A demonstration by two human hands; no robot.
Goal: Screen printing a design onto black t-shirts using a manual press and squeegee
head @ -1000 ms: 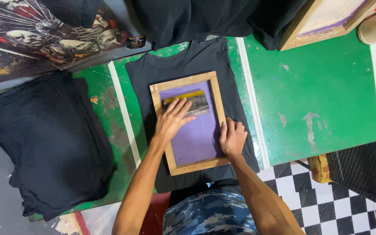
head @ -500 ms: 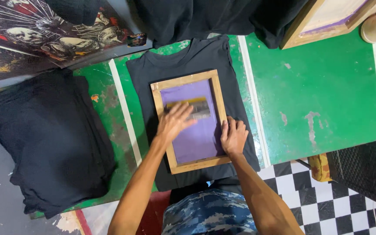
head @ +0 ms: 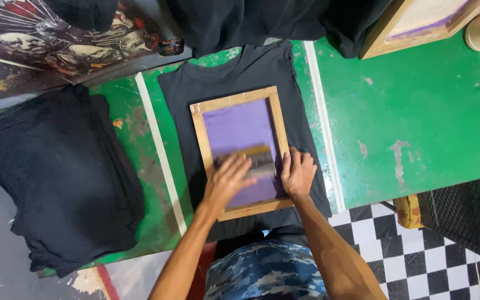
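Grip the squeegee [head: 256, 158] firmly in your left hand [head: 230, 180]; press your open right hand [head: 298, 173] flat on the wooden frame [head: 198, 133], steadying it.

The blurred left hand [head: 230, 180] hides most of the squeegee [head: 256, 160].

The screen-printing frame [head: 239, 100] is pale wood around a purple mesh [head: 240, 130]. It lies on a black T-shirt [head: 223, 78] on a green table [head: 418, 111] with white stripes and worn patches. The stack of folded shirts [head: 56, 178] is black. The floor [head: 418, 255] is black-and-white checkered. The trousers [head: 262, 272] are blue camouflage.
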